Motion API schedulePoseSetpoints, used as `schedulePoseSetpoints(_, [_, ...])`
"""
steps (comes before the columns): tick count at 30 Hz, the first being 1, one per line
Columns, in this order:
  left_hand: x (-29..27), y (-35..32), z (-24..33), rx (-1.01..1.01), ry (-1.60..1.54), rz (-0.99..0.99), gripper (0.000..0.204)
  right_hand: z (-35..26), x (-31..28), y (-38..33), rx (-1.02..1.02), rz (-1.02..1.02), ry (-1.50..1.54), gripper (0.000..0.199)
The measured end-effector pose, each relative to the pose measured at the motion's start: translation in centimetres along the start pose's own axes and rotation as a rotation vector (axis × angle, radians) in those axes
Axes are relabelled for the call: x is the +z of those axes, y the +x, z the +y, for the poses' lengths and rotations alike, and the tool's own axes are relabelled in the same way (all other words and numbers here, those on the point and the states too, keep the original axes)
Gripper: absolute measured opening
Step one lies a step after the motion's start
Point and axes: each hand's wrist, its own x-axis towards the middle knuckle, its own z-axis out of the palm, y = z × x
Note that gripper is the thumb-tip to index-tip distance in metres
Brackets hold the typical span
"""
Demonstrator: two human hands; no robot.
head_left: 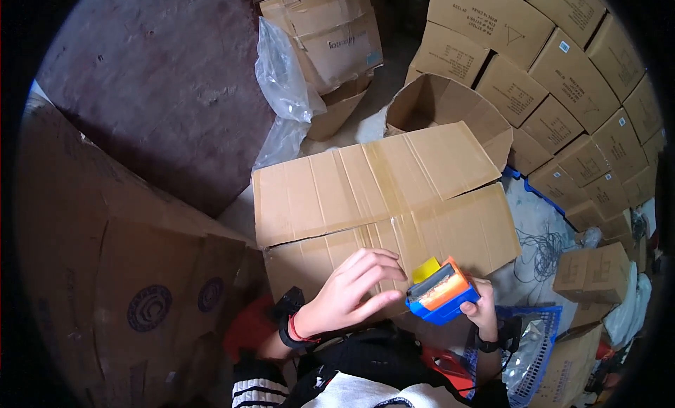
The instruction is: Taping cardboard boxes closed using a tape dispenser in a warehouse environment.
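L hand (355, 292): fingers a bit bent, thumb apart from them, tips just beside the item; can't tell if thumb tip touches. R hand (482, 304): clamped on 1 blue-&-orange item (450, 302) w/ dark panel & yellow piece; thumb on blue side, other fingers mostly hidden. Item is held over near edge of cardboard surface (337, 190), btwn its middle & near R corner.

Surface = 2 panels, slit btwn, tape strip running far edge toward near edge. Far panel in full view, far L to far R corner; near edge partly hidden by hands & body. Room btwn item & near R corner. Tight at far edge: 1 open box (450, 102) close by far R corner, 1 clear plastic bag (281, 77) by far L corner. 1 blue basket (555, 330) off near R corner, by R arm.

Labels: big carton (176, 267) off L edge, 2 round blue emblems. Stacked boxes (573, 77) beyond R edge, approx 20, dark print, a few small blue-&-white stickers, triangle figures.
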Motion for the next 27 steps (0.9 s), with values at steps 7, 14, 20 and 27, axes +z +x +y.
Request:
schedulePoseSetpoints(7, [0.9,0.0,0.8,0.105,0.041,-0.013,0.021,-0.7,-0.4,-0.8,0.019,-0.013,-0.024,0.05])
schedulePoseSetpoints(14, [1.1,0.1,0.8,0.113,0.079,-0.002,0.015,-1.0,-0.2,-1.2,0.05,0.025,-0.035,0.048])
schedulePoseSetpoints(20, [1.4,0.1,0.8,0.102,0.113,0.046,0.01,-0.9,0.0,-1.1,0.032,0.015,-0.036,0.048])
schedulePoseSetpoints(27, [2.6,-0.1,0.4,0.029,0.147,0.204,0.009,-0.5,0.2,-1.2,0.026,0.057,-0.055,0.049])
